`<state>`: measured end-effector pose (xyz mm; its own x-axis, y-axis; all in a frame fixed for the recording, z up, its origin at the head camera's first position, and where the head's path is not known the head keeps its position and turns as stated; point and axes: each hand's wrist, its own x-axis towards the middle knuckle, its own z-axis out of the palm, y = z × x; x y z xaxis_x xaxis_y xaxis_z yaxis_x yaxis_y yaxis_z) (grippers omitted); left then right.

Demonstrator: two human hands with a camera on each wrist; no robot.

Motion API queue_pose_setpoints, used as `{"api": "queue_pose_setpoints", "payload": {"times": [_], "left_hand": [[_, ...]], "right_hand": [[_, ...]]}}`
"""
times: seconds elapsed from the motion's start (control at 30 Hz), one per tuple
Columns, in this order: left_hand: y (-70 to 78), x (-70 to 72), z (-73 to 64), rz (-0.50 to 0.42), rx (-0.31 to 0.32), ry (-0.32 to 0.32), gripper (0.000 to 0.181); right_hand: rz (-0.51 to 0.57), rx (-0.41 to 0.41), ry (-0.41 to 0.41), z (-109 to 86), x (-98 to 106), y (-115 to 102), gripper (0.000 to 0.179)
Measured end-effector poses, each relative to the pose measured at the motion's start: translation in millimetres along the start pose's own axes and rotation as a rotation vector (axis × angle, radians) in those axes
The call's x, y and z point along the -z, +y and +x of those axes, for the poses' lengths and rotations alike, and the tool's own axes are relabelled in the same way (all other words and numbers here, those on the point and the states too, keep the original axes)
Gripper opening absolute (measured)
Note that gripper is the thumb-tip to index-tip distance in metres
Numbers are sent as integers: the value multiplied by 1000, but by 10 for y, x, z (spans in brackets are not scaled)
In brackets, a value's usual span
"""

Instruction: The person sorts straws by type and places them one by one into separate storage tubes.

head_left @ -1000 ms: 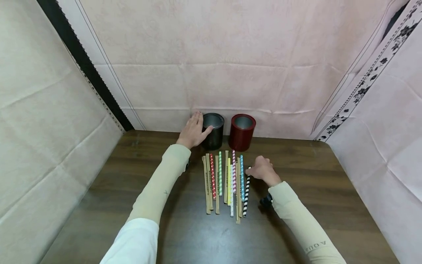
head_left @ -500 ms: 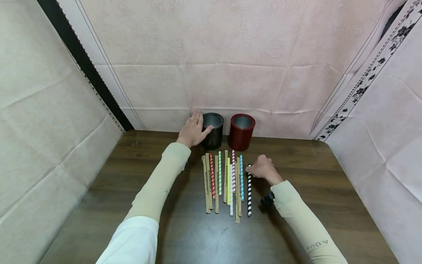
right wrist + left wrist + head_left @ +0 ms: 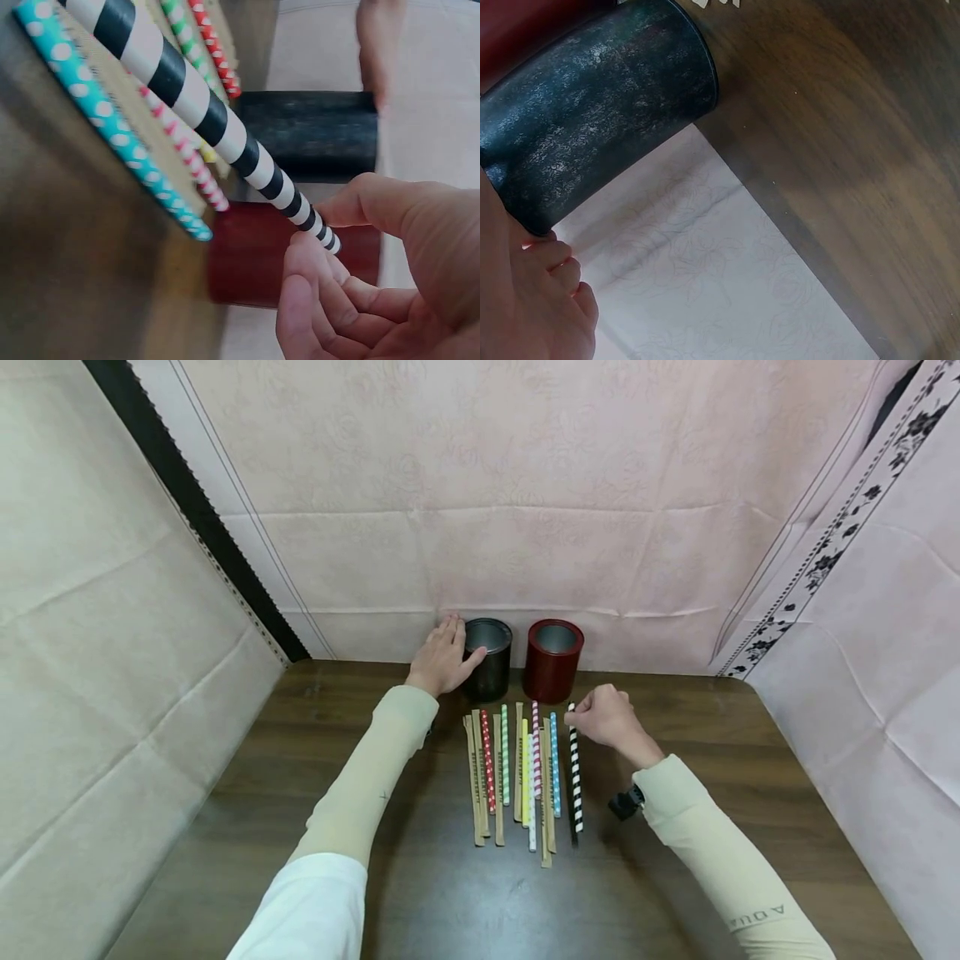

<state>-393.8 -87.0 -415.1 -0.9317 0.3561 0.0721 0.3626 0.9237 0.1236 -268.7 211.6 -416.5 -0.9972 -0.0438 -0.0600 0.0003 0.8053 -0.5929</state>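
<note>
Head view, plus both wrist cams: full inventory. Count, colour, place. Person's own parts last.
black cup: 1, black, at the back
red cup: 1, dark red, right of the black one
striped straw: 1, black and white, right of the row, pinched in the right hand
row straws: 6, red dotted, green striped, yellow, pale, pink striped, blue dotted, before the cups
brown strips: about 6, brown, some overlapping, among the straws
table: 1, brown, underneath
cloth: panels uncounted, pale, back and sides
black strip: 1, black, left corner
floral border: 1, black on white, right corner
wrist device: 1 clear, black, right wrist
left hand: 1, bare, against the black cup
right hand: 1, bare, on the striped straw
</note>
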Motion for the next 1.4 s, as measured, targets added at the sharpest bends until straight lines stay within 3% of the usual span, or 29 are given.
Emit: {"api": "queue_pose_setpoints", "payload": {"times": [0.2, 0.63, 1.03, 1.4], "left_hand": [[-3, -5, 23, 21, -8, -8, 89], [6, 14, -14, 19, -12, -5, 86], [3, 16, 1, 41, -8, -16, 88], [-2, 26, 17, 68, -9, -18, 88]], "right_hand": [[-25, 88, 129, 40, 211, -186, 25], [-8, 273, 358, 102, 652, -624, 20], [39, 470, 541, 206, 891, -1030, 19], [122, 517, 636, 301, 1019, -1367, 19]]}}
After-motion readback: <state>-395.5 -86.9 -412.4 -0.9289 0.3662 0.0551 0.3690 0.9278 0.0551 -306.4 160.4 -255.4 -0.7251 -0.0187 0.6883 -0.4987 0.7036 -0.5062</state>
